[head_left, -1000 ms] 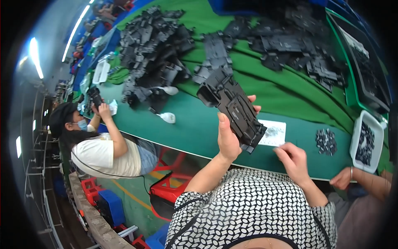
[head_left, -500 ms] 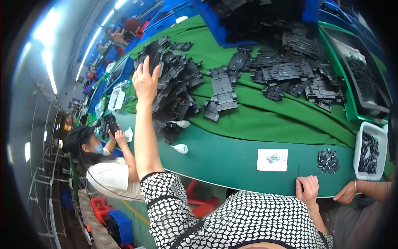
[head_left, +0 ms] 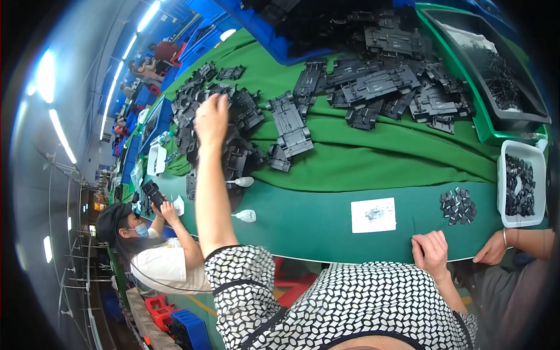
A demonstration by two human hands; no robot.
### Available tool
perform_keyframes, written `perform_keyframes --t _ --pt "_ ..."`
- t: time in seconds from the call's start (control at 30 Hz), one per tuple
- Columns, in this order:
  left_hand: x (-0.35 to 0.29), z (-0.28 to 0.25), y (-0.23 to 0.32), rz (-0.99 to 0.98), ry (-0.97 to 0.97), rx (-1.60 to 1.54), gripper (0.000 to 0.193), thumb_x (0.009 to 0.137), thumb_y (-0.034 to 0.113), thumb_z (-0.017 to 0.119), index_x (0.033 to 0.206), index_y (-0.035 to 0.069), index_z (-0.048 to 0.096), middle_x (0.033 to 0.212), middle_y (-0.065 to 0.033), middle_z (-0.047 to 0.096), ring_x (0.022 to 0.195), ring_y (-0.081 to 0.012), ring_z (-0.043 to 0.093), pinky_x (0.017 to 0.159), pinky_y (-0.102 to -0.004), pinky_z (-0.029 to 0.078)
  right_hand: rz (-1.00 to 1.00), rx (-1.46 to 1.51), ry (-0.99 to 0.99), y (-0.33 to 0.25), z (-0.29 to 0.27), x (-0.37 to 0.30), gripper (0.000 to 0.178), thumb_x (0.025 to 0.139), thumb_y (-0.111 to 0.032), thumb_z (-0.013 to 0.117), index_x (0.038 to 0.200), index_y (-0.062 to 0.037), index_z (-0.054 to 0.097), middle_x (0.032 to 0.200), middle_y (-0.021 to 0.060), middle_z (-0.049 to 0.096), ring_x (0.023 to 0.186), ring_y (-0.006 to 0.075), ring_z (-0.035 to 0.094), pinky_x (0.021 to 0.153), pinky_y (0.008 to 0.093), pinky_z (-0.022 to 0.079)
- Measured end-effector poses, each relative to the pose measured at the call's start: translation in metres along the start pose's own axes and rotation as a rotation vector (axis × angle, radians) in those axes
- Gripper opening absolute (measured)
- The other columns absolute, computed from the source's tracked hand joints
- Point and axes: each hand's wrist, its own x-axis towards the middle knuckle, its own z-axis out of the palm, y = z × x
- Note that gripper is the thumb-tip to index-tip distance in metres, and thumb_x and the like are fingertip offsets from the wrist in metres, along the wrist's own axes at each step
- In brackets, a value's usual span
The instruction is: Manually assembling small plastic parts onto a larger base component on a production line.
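Note:
My left hand [head_left: 212,121] is stretched out over a heap of black plastic chassis plates [head_left: 248,111] on the left of the table. Its fingers are bent, with a gap between the visible tips, and nothing shows between them. At the table's front edge rests my right hand [head_left: 431,252], its fingers curled in; whatever they may hold is hidden. A white card with dark smudges [head_left: 373,215] and a small pile of black pieces [head_left: 458,206] lie beyond that hand. Two white squeeze bottles [head_left: 245,216] lie near my left forearm.
More chassis plates [head_left: 379,87] spread over the green cloth [head_left: 373,151], below a blue crate [head_left: 274,49]. At right stand a white tray of small black parts [head_left: 503,192] and a green-rimmed bin [head_left: 487,131]. Co-workers sit close by: a person [head_left: 166,256] at left, another's hand [head_left: 492,249] at right.
My left hand has drawn back a little toward me over the heap, and its spread fingers have bent in. The view has shifted slightly; my right hand stays at the table edge.

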Motion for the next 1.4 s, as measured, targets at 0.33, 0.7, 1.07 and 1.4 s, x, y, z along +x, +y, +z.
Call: perform_keyframes --t 0.33,0.7,1.07,1.4 --pt "-0.055 0.086 0.066 -0.409 -0.47 -0.233 0.07 0.072 0.045 0.074 0.121 -0.002 0.053 0.107 -0.0243 0.064 0.106 -0.0353 0.06 0.09 -0.0425 0.046 0.014 0.026 -0.007 0.001 -0.003 -0.002 0.013 0.071 0.002 0.067 0.081 -0.0007 0.06 0.066 0.008 0.055 0.058 0.024 0.051 0.057 0.0348 0.038" --pt "-0.073 0.1 0.069 -0.704 -0.479 -0.875 0.055 0.075 0.018 0.076 0.117 -0.011 0.056 0.096 -0.0161 0.067 0.078 -0.0188 0.064 0.067 -0.0292 0.05 -0.006 0.032 0.023 -0.001 -0.001 -0.002 0.013 0.072 0.003 0.066 0.082 -0.0016 0.059 0.066 0.0079 0.056 0.058 0.0243 0.052 0.057 0.0351 0.037" --pt "-0.111 0.002 0.123 -0.739 -0.345 -1.543 0.028 0.089 0.011 0.062 0.113 -0.002 0.058 0.1 -0.0053 0.066 0.087 -0.0103 0.062 0.074 -0.0229 0.049 0.021 0.109 0.031 -0.001 -0.008 -0.009 0.015 0.07 0.006 0.066 0.081 -0.0011 0.06 0.066 0.008 0.056 0.056 0.0239 0.051 0.055 0.0348 0.037" --pt "-0.212 -0.057 0.153 -0.851 -0.522 -1.709 0.02 0.091 0.008 0.06 0.108 -0.002 0.062 0.098 -0.0074 0.068 0.081 -0.0113 0.066 0.073 -0.024 0.054 0.254 0.503 -0.016 -0.025 -0.01 0.058 0.008 0.081 0.002 0.062 0.089 0.0026 0.063 0.073 0.0083 0.059 0.065 0.0163 0.055 0.058 0.026 0.043"
